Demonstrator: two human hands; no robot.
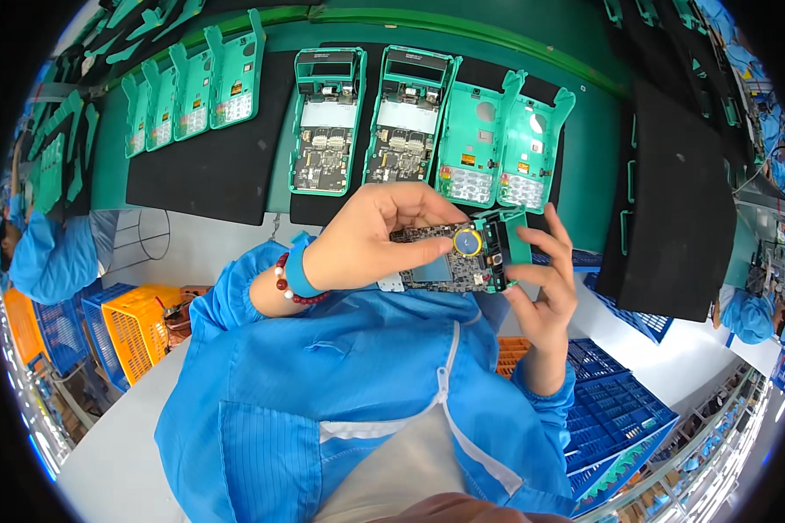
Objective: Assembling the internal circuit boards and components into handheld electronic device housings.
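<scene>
Circuit board (459, 275): left end pinched in left hand (364, 237); right hand (547, 301) at right end, pinch unclear.

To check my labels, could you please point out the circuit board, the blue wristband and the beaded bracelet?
Circuit board (464, 273), head view: its component-covered face.
Blue wristband (297, 272), head view: middle of the band.
Beaded bracelet (282, 284), head view: a red bead.

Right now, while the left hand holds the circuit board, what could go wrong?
The circuit board might slip: the left hand grips it, while the right hand is spread at its other end. Its round disc might be pressed because the left thumb lies close. The left hand could also bump the open green unit beyond.
</scene>
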